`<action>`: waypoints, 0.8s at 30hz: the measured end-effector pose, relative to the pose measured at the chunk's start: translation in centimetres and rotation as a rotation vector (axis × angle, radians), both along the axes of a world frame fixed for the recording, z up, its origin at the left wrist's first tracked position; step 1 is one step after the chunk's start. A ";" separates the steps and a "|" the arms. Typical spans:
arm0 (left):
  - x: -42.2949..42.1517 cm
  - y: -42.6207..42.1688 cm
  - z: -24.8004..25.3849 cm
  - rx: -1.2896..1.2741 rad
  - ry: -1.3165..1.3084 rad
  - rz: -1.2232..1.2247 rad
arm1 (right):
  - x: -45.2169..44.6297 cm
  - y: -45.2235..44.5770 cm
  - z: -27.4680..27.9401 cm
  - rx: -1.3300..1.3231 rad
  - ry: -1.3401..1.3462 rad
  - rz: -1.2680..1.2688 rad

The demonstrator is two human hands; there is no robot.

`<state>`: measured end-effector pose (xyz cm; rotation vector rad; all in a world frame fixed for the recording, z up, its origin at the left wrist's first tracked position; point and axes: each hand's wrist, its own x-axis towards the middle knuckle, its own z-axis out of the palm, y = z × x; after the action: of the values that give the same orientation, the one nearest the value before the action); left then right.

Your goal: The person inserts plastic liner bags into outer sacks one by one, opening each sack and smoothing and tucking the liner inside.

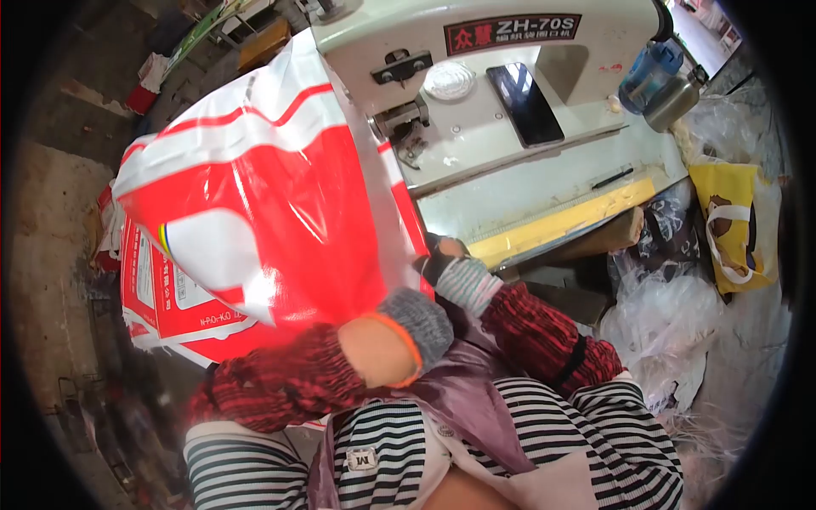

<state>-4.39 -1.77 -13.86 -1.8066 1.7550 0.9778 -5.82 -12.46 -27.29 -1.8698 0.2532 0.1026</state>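
Red-and-white bag [314, 195] spreads ahead of the person, mostly forward and left of both hands, its long right edge running away toward the machine. The gloved left hand [416, 327] is nearer the body, its forearm laid crosswise over the bag's near end. The right hand [448, 255] reaches farther forward, beside that right edge. The hands are apart; I can't tell whether either is clamped on the bag. Beyond, a phone [525, 104] lies on the machine [382, 34].
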 end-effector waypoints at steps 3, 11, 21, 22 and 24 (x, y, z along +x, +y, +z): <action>2.6 -1.1 -2.4 -0.072 -0.050 0.049 | 3.7 -1.2 -0.1 -0.034 0.243 0.017; 9.8 -1.4 -3.6 -0.235 -0.367 0.431 | 7.9 -2.8 -9.9 -0.767 -0.120 0.468; 14.0 1.0 -5.1 -0.504 -0.282 1.024 | 8.8 -0.1 3.5 0.490 -0.200 -0.131; 12.4 1.7 -5.9 -0.666 -0.322 1.078 | 10.8 0.5 2.9 0.412 -0.432 -0.189; 11.3 1.7 -6.6 -0.426 -0.243 1.026 | 12.4 2.4 6.9 0.681 -0.484 -0.163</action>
<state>6.92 -0.08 -20.43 -3.0522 0.8526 0.6492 6.59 -10.07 -20.34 -1.1433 0.0212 -0.3367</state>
